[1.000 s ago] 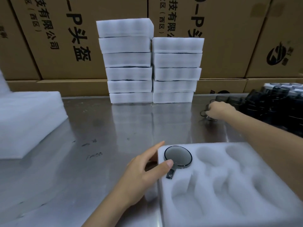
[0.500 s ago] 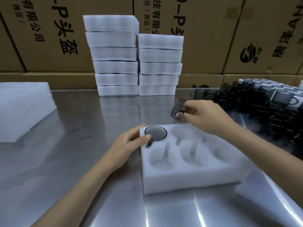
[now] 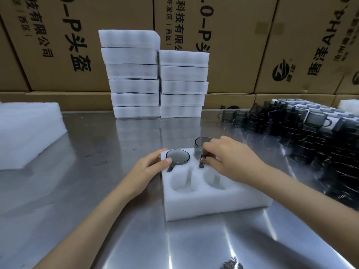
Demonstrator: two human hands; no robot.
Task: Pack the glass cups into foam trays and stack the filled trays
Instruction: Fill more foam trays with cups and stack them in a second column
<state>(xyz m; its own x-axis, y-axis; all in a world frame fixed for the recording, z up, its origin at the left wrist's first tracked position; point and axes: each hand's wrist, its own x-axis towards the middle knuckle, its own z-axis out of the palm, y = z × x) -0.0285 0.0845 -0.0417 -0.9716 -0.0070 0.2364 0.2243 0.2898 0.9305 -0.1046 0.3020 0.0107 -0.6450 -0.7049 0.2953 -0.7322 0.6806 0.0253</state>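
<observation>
Packing is under way on the foam tray [image 3: 204,202] near the middle of the steel table [image 3: 81,191], and the step in hand looks like seating the second cup. The first cup [image 3: 177,156] already sits sunk in the far-left pocket, its handle in the slot toward the near side; the left hand [image 3: 147,171] rests against that corner, fingers loosely curved with the thumb touching the cup's rim, steadying the tray. The right hand [image 3: 231,160] has its fingers pinched on the handle of a second cup [image 3: 200,147], which stands in the next pocket to the right, only partly down. Next, I judge, this cup needs pressing straight down with its handle lined up to its slot, then release. More loose cups [image 3: 310,131] wait at the far right; filled trays [image 3: 157,78] stand stacked at the far side.
</observation>
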